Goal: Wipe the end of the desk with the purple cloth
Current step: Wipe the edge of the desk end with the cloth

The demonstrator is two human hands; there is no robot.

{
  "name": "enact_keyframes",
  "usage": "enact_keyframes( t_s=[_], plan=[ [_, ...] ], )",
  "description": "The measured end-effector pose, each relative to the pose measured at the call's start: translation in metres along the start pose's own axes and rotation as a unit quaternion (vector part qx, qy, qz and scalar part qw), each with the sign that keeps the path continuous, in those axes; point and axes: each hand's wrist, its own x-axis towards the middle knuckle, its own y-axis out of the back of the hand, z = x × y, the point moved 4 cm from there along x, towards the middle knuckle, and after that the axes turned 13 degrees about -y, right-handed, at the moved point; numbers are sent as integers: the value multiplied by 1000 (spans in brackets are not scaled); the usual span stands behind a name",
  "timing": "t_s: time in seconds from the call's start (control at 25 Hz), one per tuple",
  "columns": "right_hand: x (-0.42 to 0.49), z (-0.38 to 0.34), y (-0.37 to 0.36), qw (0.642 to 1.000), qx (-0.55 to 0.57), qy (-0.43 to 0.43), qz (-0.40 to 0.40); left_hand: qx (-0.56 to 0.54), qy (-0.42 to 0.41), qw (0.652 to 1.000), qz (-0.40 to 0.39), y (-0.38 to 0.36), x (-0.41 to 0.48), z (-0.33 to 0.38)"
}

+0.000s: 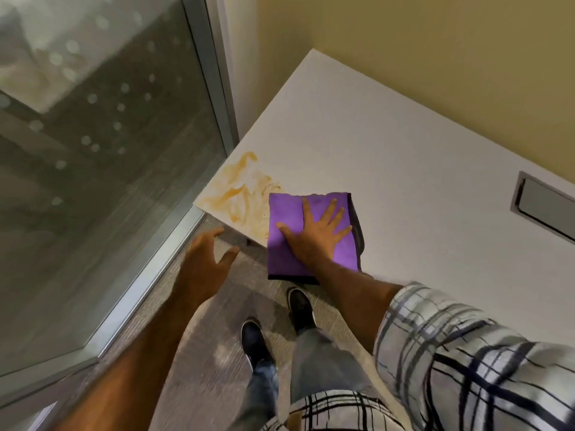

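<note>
A folded purple cloth (284, 244) lies on the near edge of the white desk (389, 157), its lower part hanging over the edge. My right hand (317, 233) presses flat on the cloth with fingers spread. Just left of the cloth, an orange-yellow smear (241, 194) covers the desk's end corner. My left hand (207, 259) hovers in the air below and left of that corner, fingers apart, holding nothing.
A glass wall with a metal frame (214, 98) runs close along the desk's end. A yellow wall (435, 42) backs the desk. A grey cable hatch (544, 206) sits in the desk at right. My feet (298, 306) stand on the carpet below.
</note>
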Motion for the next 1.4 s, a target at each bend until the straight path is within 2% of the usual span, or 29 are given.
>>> enact_keyframes(
  t_s=[0.12,0.2,0.36,0.52,0.68,0.76,0.92,1.0,1.12,1.24,1.32,1.4],
  plan=[
    [-9,7,1,994,-7,103,30,16,10,1000,13,2,-5,-1],
    [-8,20,5,991,-14,128,31,27,9,1000,2,2,-7,3],
    [12,36,18,997,4,64,33,43,-17,999,6,14,-13,11],
    [23,-9,15,999,8,29,14,76,28,996,48,24,-27,-8],
    [-15,2,0,982,-38,186,3,66,80,994,45,13,-37,-22],
    [-14,28,6,974,-54,220,8,80,87,992,44,7,-37,-25],
    [22,25,18,995,-2,99,15,190,43,980,51,7,-36,-33],
    [20,-2,6,997,-1,78,7,250,11,966,58,8,-39,-37],
    [-13,-24,-16,980,-64,191,-8,272,-9,961,49,6,-44,-42],
    [-42,12,-20,940,-110,322,5,254,21,966,45,6,-51,-46],
    [-42,43,-12,940,-111,323,16,243,30,969,45,5,-56,-50],
    [-34,49,-7,956,-96,275,31,232,37,971,34,4,-61,-57]
  ],
)
